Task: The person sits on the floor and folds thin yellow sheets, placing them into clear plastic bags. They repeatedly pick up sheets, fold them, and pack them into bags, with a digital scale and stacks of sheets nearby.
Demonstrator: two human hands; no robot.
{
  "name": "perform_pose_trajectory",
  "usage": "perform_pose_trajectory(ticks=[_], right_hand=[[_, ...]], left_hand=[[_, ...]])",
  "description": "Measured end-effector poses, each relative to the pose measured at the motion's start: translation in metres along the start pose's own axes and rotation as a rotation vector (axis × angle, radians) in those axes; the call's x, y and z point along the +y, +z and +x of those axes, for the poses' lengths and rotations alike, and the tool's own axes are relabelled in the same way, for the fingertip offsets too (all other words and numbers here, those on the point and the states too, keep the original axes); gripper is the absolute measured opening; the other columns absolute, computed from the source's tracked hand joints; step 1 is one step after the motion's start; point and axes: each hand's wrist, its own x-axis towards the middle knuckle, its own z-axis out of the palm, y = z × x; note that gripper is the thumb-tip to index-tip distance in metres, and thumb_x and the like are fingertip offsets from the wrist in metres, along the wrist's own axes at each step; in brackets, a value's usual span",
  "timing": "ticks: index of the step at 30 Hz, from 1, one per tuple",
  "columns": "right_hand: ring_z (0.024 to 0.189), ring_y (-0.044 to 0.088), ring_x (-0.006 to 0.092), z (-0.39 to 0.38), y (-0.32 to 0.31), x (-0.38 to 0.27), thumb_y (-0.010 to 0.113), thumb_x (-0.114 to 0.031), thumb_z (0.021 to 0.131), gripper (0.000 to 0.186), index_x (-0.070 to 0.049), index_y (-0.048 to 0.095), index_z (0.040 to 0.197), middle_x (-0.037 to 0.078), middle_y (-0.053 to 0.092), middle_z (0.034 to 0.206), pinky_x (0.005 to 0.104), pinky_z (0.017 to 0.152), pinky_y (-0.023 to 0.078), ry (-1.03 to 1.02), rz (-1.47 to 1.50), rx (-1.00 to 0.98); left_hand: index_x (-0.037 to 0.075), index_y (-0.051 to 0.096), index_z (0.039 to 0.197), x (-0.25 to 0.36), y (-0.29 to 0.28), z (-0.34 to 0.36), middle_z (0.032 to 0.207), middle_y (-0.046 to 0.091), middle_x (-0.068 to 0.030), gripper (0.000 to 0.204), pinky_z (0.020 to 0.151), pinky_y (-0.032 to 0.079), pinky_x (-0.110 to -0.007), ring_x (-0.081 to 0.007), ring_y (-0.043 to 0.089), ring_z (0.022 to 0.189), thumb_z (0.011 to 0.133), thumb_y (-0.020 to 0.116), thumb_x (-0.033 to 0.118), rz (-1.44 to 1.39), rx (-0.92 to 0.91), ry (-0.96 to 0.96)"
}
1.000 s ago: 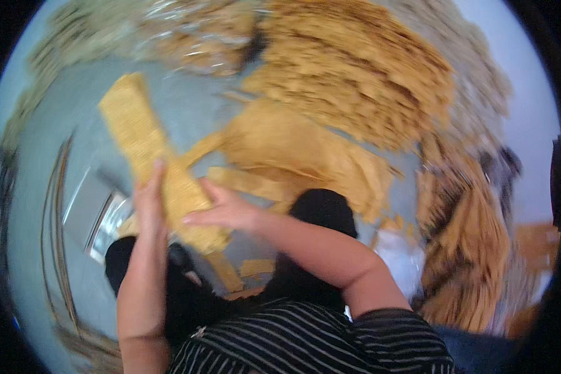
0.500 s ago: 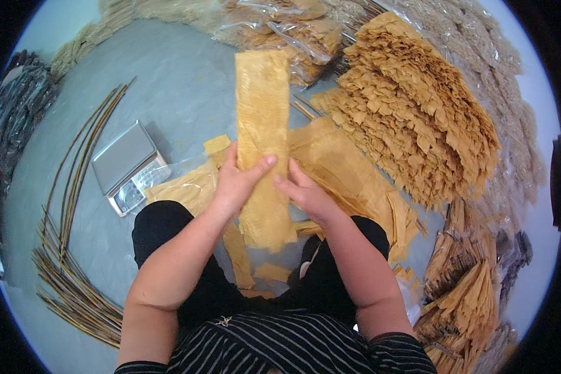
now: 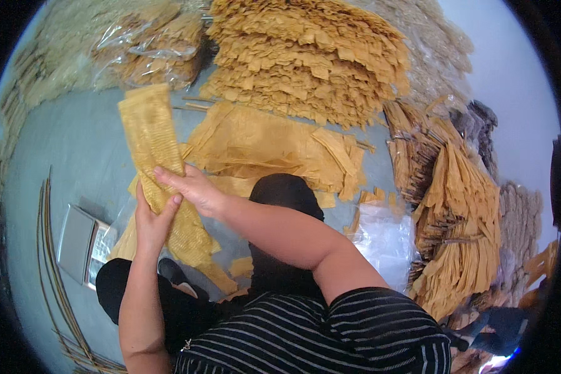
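Note:
Both my hands hold a long, folded stack of yellow, wrinkled sheets that look like dried bean-curd skin (image 3: 148, 128). The stack slants, its upper end away from me and to the left. My left hand (image 3: 151, 218) closes on its left edge, thumb over the front. Higher up, my right hand (image 3: 196, 189) grips from the right, its thumb across the face. Fingers behind the stack are hidden. Beyond and right of my hands lies a flat heap of broad yellow sheets (image 3: 262, 138). Under the stack's lower end, loose strips (image 3: 215, 274) lie between my legs.
A silver weighing scale (image 3: 78, 246) stands at left, beside long thin sticks (image 3: 55, 274). A tall pile of layered sheets (image 3: 305, 62) rises at the back, next to bagged sheets (image 3: 159, 53). Clear plastic bags (image 3: 383, 237) lie right of my knee, near sheets on sticks (image 3: 458, 212).
My view has turned to the right, so the scale and piles sit further left in it. The held stack now tilts left at its top, and both hands still grip it.

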Motion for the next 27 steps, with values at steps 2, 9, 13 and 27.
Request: perform_pose_trajectory(ticks=[2, 9, 13, 27], right_hand=[[0.102, 0.054, 0.0153, -0.001, -0.001, -0.02, 0.063, -0.04, 0.087, 0.054, -0.002, 0.05, 0.124, 0.006, 0.056, 0.115, 0.0297, 0.087, 0.045, -0.044, 0.007, 0.08], [0.092, 0.06, 0.0182, 0.021, -0.019, -0.036, 0.065, -0.042, 0.085, 0.046, -0.008, 0.057, 0.113, 0.007, 0.063, 0.103, 0.0363, 0.079, 0.051, -0.141, 0.322, 0.254], [0.101, 0.058, 0.0194, 0.016, -0.006, -0.055, 0.068, -0.037, 0.084, 0.049, -0.006, 0.053, 0.119, 0.008, 0.061, 0.11, 0.0361, 0.086, 0.048, 0.066, 0.332, 0.099], [0.098, 0.06, 0.0213, 0.086, -0.036, -0.01, 0.067, -0.014, 0.081, 0.048, 0.0, 0.048, 0.123, 0.01, 0.061, 0.109, 0.0339, 0.087, 0.048, 0.425, -0.548, 0.138]], left_hand=[[0.002, 0.028, 0.137, 0.004, 0.009, -0.006, 0.121, 0.052, -0.0137, 0.073, 0.09, 0.045, -0.032, -0.0221, 0.054, 0.108, 0.078, 0.071, 0.009, -0.018, -0.039, 0.006], [0.001, 0.027, 0.139, 0.021, 0.012, -0.02, 0.123, 0.051, -0.0141, 0.08, 0.096, 0.041, -0.033, -0.0225, 0.05, 0.114, 0.076, 0.075, 0.01, -0.266, -0.195, -0.171], [0.001, 0.03, 0.139, 0.036, -0.017, -0.008, 0.125, 0.051, -0.0152, 0.082, 0.098, 0.04, -0.034, -0.0232, 0.05, 0.116, 0.074, 0.078, 0.016, 0.044, -0.065, -0.039], [0.021, 0.039, 0.139, -0.123, -0.174, 0.05, 0.109, 0.061, -0.0091, 0.056, 0.077, 0.049, -0.032, -0.016, 0.059, 0.09, 0.089, 0.058, 0.038, 0.307, -0.286, -0.42]])
